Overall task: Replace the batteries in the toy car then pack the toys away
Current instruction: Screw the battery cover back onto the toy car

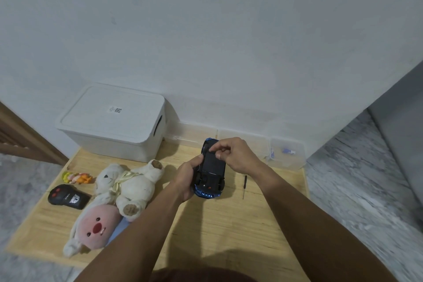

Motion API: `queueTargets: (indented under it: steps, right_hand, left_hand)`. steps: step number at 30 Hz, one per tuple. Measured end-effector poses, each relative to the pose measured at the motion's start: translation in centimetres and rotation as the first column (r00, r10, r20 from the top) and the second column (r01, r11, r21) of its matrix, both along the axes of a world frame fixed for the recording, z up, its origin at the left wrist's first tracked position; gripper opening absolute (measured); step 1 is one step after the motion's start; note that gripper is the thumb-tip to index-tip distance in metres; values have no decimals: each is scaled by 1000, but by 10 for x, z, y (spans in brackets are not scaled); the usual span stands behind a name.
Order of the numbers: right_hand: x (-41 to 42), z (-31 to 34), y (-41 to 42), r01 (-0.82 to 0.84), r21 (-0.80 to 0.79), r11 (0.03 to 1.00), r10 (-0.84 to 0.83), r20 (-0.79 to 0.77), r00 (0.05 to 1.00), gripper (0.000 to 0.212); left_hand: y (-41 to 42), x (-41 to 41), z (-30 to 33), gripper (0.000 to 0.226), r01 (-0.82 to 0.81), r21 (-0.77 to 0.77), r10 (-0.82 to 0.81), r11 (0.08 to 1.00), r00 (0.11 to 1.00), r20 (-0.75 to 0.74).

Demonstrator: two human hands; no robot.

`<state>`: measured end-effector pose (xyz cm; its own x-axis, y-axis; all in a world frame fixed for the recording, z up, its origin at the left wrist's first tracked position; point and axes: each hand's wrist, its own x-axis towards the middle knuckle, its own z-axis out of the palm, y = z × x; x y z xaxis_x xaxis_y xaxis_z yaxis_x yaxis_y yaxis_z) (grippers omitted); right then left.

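A blue toy car (211, 176) is held upside down above the wooden table (229, 224), its black underside facing up. My left hand (187, 178) grips the car's left side. My right hand (233, 155) curls over the far end of the underside, fingertips pinching at the battery cover; whether it holds anything small is hidden. A thin black screwdriver (244, 186) lies on the table just right of the car.
A closed white storage box (112, 121) stands at the back left. A white teddy bear (130, 183), a pink plush (96, 229), a small figurine (76, 177) and a black remote (67, 197) lie left. Clear plastic containers (287, 153) sit at the back right.
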<state>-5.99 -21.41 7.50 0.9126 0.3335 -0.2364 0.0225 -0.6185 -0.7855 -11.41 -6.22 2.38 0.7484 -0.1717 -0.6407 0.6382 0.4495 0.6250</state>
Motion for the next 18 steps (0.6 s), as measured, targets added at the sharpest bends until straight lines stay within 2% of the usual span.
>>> queueTargets:
  steps: [18]
  right_hand:
    - [-1,7,5,-6,-28,1000,7,18,1000,25]
  left_hand:
    - [4,-1,0,46,4,-29,-4,1000,1000,7]
